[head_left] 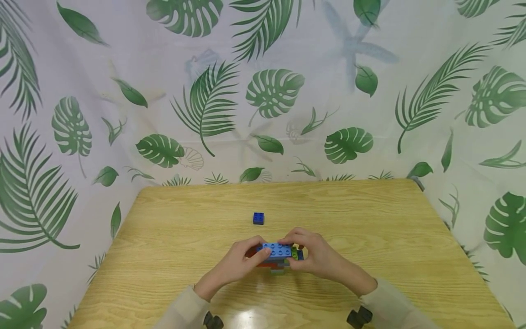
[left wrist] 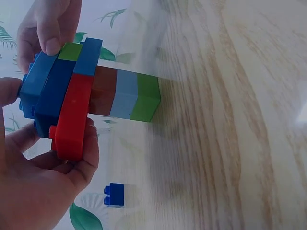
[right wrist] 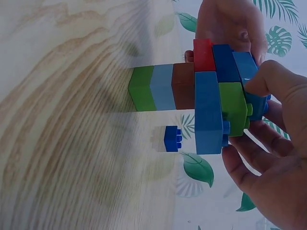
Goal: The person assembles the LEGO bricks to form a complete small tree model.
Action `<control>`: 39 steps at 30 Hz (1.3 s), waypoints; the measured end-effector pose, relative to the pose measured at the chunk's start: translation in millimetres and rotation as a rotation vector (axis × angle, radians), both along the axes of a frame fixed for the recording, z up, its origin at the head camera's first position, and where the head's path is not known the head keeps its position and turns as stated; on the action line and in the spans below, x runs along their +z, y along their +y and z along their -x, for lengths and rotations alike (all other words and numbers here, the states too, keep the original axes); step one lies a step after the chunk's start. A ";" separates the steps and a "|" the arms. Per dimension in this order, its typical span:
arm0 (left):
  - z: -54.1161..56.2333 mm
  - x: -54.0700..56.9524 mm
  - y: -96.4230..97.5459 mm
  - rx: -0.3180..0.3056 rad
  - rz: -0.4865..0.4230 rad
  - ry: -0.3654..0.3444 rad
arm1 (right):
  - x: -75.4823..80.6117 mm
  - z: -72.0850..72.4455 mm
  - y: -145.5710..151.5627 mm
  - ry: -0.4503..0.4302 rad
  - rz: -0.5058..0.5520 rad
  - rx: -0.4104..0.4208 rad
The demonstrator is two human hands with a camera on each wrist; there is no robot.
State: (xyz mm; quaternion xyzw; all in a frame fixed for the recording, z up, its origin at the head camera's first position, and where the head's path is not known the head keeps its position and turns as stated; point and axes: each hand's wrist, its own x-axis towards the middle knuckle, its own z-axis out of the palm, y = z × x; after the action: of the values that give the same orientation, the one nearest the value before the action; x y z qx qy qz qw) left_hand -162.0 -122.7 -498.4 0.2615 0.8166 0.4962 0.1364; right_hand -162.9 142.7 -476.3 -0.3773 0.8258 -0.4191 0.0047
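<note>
A stack of toy building bricks stands on the table in front of me. From the bottom it has a green brick [left wrist: 146, 98], a light blue brick [left wrist: 125, 93] and a brown brick [left wrist: 103, 90]. Above these, a red brick [left wrist: 72, 115] and a blue brick lie side by side, then a dark blue brick [left wrist: 56, 91] beside a green one [right wrist: 232, 108]. A long blue brick [head_left: 277, 251] lies on top. My left hand [head_left: 236, 262] grips the stack's left side, thumb against the top brick. My right hand [head_left: 316, 255] pinches the top brick's right end between thumb and fingers.
A small dark blue brick [head_left: 258, 218] lies apart, behind the stack, studs up. The wooden table [head_left: 172, 219] ends at a leaf-patterned cloth [head_left: 230, 151] at the back and on both sides.
</note>
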 end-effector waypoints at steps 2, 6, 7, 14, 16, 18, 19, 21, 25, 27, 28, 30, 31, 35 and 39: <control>0.6 -0.2 -0.2 -0.006 -0.007 -0.002 | -0.4 0.4 0.2 -0.004 0.003 0.006; 1.5 0.1 -0.7 -0.014 -0.007 -0.009 | -0.9 1.2 0.8 -0.007 0.009 0.018; 1.4 0.7 -0.8 -0.016 -0.010 -0.010 | -0.8 1.5 0.8 -0.008 0.008 0.019; 0.2 5.0 -1.8 -0.010 -0.012 -0.017 | 0.7 4.1 0.3 -0.015 -0.018 0.028; 0.1 5.2 -1.5 -0.008 -0.009 -0.014 | 1.5 4.2 0.3 -0.030 -0.029 0.026; 0.3 4.3 -0.7 -0.003 -0.001 -0.009 | 2.2 3.8 0.5 -0.043 -0.038 0.024; 0.6 3.2 -0.2 0.002 0.005 -0.003 | 2.5 3.6 0.6 -0.045 -0.041 0.022; 1.1 1.4 0.8 0.010 0.019 0.009 | 2.8 3.2 0.9 -0.049 -0.046 0.017; 2.8 0.1 0.4 0.021 0.037 0.011 | 1.0 2.0 1.0 -0.037 -0.042 0.004; 5.0 0.2 -1.5 0.028 0.030 0.005 | -0.6 1.3 0.8 -0.033 -0.039 -0.002; 7.0 -0.4 -2.7 0.034 0.026 0.009 | -1.4 1.2 0.5 -0.030 -0.037 -0.005; 12.1 -2.5 -5.3 0.065 0.017 0.021 | -2.5 1.3 -0.3 -0.031 -0.038 -0.008; 15.5 -4.3 -6.7 0.092 0.015 0.032 | -3.0 1.7 -0.7 -0.033 -0.039 -0.009; 32.5 -14.5 -11.2 0.222 -0.006 0.080 | -2.9 3.0 -1.6 -0.046 -0.051 -0.016; 50.4 -21.8 -15.0 0.322 -0.034 0.104 | -0.8 2.9 -1.7 -0.059 -0.066 -0.024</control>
State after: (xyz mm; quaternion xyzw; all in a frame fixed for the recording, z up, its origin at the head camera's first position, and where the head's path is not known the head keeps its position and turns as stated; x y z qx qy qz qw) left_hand -212.4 -137.7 -520.2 0.1549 0.8452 0.5114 0.0082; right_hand -165.7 141.0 -477.1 -0.3547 0.8431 -0.4026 0.0365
